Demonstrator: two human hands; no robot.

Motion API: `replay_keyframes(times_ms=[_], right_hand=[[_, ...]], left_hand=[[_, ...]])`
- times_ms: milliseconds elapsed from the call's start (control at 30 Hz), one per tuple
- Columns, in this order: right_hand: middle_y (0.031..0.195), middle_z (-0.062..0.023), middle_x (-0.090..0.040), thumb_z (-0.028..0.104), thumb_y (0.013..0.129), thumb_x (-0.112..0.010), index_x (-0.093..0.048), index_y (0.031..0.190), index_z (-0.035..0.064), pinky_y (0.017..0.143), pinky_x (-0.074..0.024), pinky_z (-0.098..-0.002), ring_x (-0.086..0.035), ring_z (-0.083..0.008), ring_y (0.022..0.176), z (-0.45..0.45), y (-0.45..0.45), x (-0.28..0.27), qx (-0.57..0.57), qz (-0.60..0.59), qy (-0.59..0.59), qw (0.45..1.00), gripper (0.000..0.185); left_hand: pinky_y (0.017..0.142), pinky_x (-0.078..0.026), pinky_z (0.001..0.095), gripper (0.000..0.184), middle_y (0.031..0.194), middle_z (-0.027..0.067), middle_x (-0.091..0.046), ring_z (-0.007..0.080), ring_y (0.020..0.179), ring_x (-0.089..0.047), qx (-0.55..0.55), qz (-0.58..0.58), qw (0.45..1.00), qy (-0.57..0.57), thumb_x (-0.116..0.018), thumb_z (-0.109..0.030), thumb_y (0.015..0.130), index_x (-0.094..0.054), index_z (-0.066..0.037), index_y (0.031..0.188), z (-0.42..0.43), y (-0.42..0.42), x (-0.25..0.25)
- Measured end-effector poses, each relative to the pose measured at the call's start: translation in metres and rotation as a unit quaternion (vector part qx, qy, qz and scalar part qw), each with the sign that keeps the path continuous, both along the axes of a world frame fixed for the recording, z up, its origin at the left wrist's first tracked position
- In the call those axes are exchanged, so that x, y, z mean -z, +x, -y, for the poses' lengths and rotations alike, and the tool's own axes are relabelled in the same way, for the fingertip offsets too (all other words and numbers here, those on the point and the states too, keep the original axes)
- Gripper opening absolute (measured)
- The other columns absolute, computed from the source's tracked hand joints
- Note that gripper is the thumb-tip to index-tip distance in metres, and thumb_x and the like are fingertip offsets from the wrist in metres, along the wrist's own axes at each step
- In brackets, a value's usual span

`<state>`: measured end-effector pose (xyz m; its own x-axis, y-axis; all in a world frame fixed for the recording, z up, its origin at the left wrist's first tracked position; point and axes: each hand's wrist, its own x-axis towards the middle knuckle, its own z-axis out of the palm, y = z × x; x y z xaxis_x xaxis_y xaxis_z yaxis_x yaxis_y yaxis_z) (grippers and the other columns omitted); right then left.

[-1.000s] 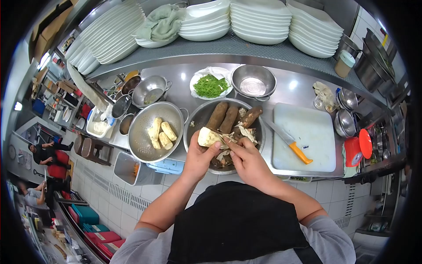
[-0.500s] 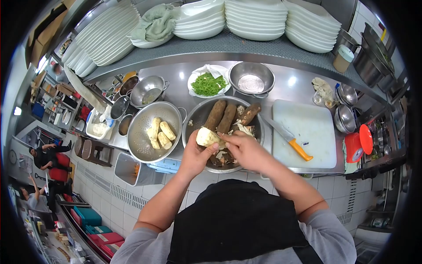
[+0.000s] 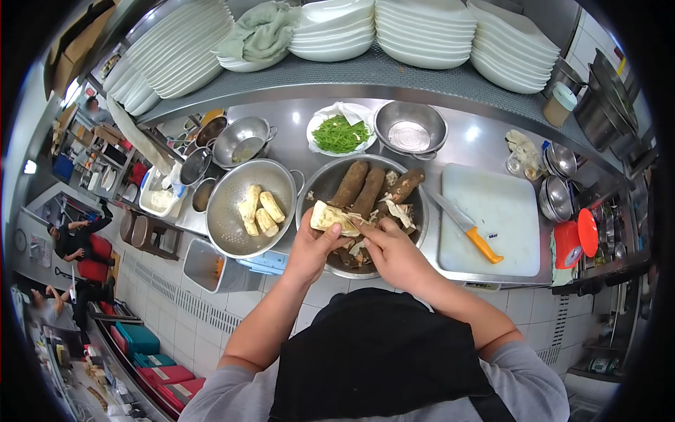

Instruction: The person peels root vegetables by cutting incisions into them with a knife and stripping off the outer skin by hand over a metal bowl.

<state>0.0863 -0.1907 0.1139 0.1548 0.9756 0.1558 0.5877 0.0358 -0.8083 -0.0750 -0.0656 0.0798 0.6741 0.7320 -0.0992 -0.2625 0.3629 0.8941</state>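
My left hand [image 3: 311,246] is wrapped round a cream-coloured, largely peeled root piece [image 3: 329,216], which looks like cassava. Against the right end of that piece, my right hand [image 3: 383,243] is closed with its fingers pinched; what it grips is hidden. Both hands are above the near side of a large metal bowl [image 3: 311,179]. Unpeeled brown roots [image 3: 349,184] lie in the bowl, with loose peelings [image 3: 397,211] beside and below them. To the left, several peeled root pieces [image 3: 270,205] rest in a metal colander [image 3: 228,200].
An orange-handled knife [image 3: 470,228] lies on the left side of a white cutting board [image 3: 517,211]. Behind the bowl are a plate of green vegetables [image 3: 340,133] and a metal pan [image 3: 411,129]. Plate stacks [image 3: 425,35] line the shelf above. A grey bin [image 3: 211,264] stands below left.
The root piece has turned in my left hand and shows a different side. My right hand has shifted slightly along its right end. The whole view has moved slightly.
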Motion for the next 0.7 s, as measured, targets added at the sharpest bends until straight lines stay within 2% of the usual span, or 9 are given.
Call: replay_keyframes(times_ms=[100, 167, 300, 400, 467, 533, 600, 667, 700], right_hand=[[0.103, -0.0197, -0.050, 0.006, 0.099, -0.055, -0.055, 0.144, 0.0084, 0.084, -0.0484, -0.0389, -0.057, -0.0347, 0.091, 0.002, -0.007, 0.005, 0.026, -0.007, 0.016, 1.000, 0.045], [0.103, -0.0212, -0.051, 0.008, 0.098, -0.057, -0.055, 0.143, 0.0102, 0.078, -0.0513, -0.0442, -0.063, -0.0379, 0.086, 0.002, -0.009, 0.011, 0.045, 0.027, 0.062, 0.997, 0.045], [0.103, -0.0208, -0.051, 0.007, 0.098, -0.057, -0.055, 0.144, 0.0108, 0.076, -0.0520, -0.0446, -0.063, -0.0378, 0.082, 0.005, -0.008, 0.002, 0.055, 0.032, 0.047, 0.997, 0.046], [0.099, -0.0188, -0.052, 0.007, 0.099, -0.055, -0.055, 0.144, 0.0096, 0.080, -0.0493, -0.0412, -0.058, -0.0344, 0.085, 0.005, -0.003, -0.003, 0.057, 0.018, 0.008, 0.998, 0.045], [0.096, -0.0180, -0.053, 0.008, 0.100, -0.055, -0.056, 0.143, 0.0093, 0.079, -0.0491, -0.0414, -0.058, -0.0344, 0.084, 0.000, 0.005, 0.001, 0.022, 0.019, -0.002, 1.000, 0.043], [0.095, -0.0177, -0.053, 0.009, 0.100, -0.056, -0.056, 0.142, 0.0091, 0.079, -0.0490, -0.0412, -0.058, -0.0346, 0.084, -0.005, 0.008, 0.000, 0.019, 0.013, -0.003, 1.000, 0.043], [0.094, -0.0174, -0.053, 0.009, 0.100, -0.056, -0.057, 0.141, 0.0089, 0.079, -0.0489, -0.0411, -0.059, -0.0348, 0.084, -0.009, 0.009, 0.004, 0.016, 0.007, -0.002, 1.000, 0.042], [0.100, -0.0226, -0.057, 0.015, 0.100, -0.056, -0.060, 0.139, 0.0125, 0.078, -0.0513, -0.0444, -0.064, -0.0391, 0.084, -0.016, 0.009, 0.013, 0.015, 0.007, 0.009, 1.000, 0.040], [0.100, -0.0226, -0.057, 0.015, 0.100, -0.056, -0.060, 0.139, 0.0125, 0.078, -0.0513, -0.0444, -0.064, -0.0391, 0.084, -0.022, 0.016, 0.022, 0.013, 0.007, 0.009, 1.000, 0.040]], left_hand=[[0.102, -0.054, 0.0476, 0.049, 0.134, 0.0155, -0.056, 0.0276, 0.124, -0.059, 0.002, 0.002, 1.000, -0.002, -0.063, -0.015, 0.100, -0.038, -0.004, 0.141, 0.001, 0.003, -0.001], [0.102, -0.054, 0.0475, 0.048, 0.134, 0.0155, -0.056, 0.0276, 0.124, -0.059, -0.001, -0.002, 1.000, -0.007, -0.063, -0.015, 0.100, -0.038, -0.004, 0.140, 0.002, 0.006, -0.001], [0.102, -0.054, 0.0469, 0.050, 0.134, 0.0148, -0.056, 0.0275, 0.124, -0.059, -0.003, -0.002, 1.000, 0.022, -0.065, -0.015, 0.099, -0.038, -0.004, 0.140, 0.005, 0.009, 0.000], [0.102, -0.054, 0.0462, 0.052, 0.134, 0.0139, -0.055, 0.0264, 0.124, -0.059, 0.007, -0.010, 0.999, 0.050, -0.067, -0.014, 0.098, -0.038, -0.005, 0.140, 0.004, 0.007, 0.003], [0.102, -0.054, 0.0457, 0.054, 0.134, 0.0133, -0.055, 0.0257, 0.124, -0.059, 0.015, -0.007, 0.998, 0.054, -0.068, -0.014, 0.097, -0.038, -0.005, 0.141, 0.000, 0.005, 0.005], [0.101, -0.055, 0.0433, 0.054, 0.134, 0.0122, -0.055, 0.0241, 0.123, -0.059, 0.041, -0.044, 0.993, 0.104, -0.068, -0.014, 0.097, -0.038, -0.006, 0.142, -0.004, 0.002, 0.005], [0.101, -0.055, 0.0423, 0.054, 0.133, 0.0118, -0.056, 0.0238, 0.122, -0.060, 0.036, -0.045, 0.995, 0.079, -0.068, -0.015, 0.097, -0.039, -0.006, 0.142, -0.005, 0.000, 0.006], [0.100, -0.056, 0.0413, 0.054, 0.133, 0.0115, -0.056, 0.0235, 0.122, -0.060, 0.030, -0.045, 0.997, 0.055, -0.068, -0.016, 0.097, -0.039, -0.006, 0.142, -0.011, -0.001, 0.005], [0.100, -0.056, 0.0413, 0.054, 0.132, 0.0115, -0.057, 0.0238, 0.122, -0.060, 0.056, -0.039, 0.997, 0.047, -0.068, -0.016, 0.097, -0.040, -0.006, 0.142, -0.015, -0.004, 0.006]])
